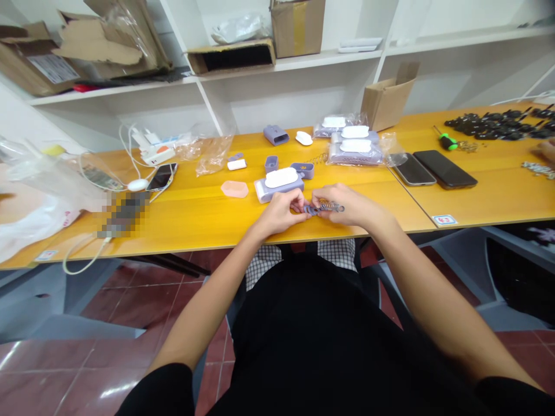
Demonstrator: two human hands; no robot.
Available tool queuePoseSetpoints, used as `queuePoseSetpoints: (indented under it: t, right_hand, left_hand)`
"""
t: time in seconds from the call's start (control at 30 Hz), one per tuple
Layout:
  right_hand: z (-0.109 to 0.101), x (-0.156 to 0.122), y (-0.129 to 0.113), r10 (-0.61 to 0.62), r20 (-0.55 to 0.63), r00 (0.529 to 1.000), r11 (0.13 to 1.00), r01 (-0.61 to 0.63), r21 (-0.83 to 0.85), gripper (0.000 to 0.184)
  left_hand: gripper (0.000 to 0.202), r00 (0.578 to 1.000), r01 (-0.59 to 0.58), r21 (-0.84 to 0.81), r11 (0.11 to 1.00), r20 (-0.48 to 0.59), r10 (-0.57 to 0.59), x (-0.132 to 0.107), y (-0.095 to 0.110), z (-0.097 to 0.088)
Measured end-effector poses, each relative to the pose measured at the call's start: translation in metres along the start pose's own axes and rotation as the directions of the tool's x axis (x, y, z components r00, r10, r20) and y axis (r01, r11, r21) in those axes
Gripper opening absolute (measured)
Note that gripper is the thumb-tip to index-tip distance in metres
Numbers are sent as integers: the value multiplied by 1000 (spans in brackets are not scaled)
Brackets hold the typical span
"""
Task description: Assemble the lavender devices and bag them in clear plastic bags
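Near the table's front edge, my left hand [281,212] pinches a small purple-grey plastic part [310,210]. My right hand [342,203] is closed around a metal coil spring [331,206], whose far end sticks out to the right. The spring's inner end meets the plastic part between my hands; the exact contact is hidden by my fingers. Just beyond my left hand lies a purple-grey housing [281,189] with a white oval piece [281,177] on top. Behind it are two small open purple-grey cups [271,164] and another loose spring [318,158].
Bagged purple-grey housings [355,153] lie behind my right hand, beside two dark phones [444,169]. A screwdriver [447,141] and black parts [489,124] are at the right, where another person's hand [545,151] shows. A pink hexagonal piece [235,189] and a power strip [158,153] are left.
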State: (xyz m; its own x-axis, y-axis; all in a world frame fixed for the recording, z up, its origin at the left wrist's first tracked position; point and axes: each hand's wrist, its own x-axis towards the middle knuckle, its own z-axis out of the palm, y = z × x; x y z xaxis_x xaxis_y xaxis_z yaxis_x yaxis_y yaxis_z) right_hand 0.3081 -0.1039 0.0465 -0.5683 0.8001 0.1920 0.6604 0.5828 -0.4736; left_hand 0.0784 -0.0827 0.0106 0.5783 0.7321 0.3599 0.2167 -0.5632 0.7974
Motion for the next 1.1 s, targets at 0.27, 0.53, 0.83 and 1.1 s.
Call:
queuePoseSetpoints:
  t: [0.27, 0.53, 0.83, 1.1]
  right_hand:
    - [2, 2, -6, 32, -27, 999, 997, -34, -67, 14]
    - [0, 1, -7, 21, 2, 1000, 1000, -21, 16, 18]
    - [-2, 0, -7, -14, 25, 1000, 999, 13, 47, 14]
    - [4, 3, 11, 24, -58, 998, 975, -10, 224, 16]
  left_hand:
    - [33, 1000, -5, 72, 997, -14, 6, 0, 3, -1]
    - [33, 1000, -13, 84, 996, -6, 13, 1, 4, -1]
    - [32, 1000, -8, 36, 999, -8, 8, 1, -2, -1]
    - [34, 1000, 18, -45, 999, 6, -18, 0, 0, 0]
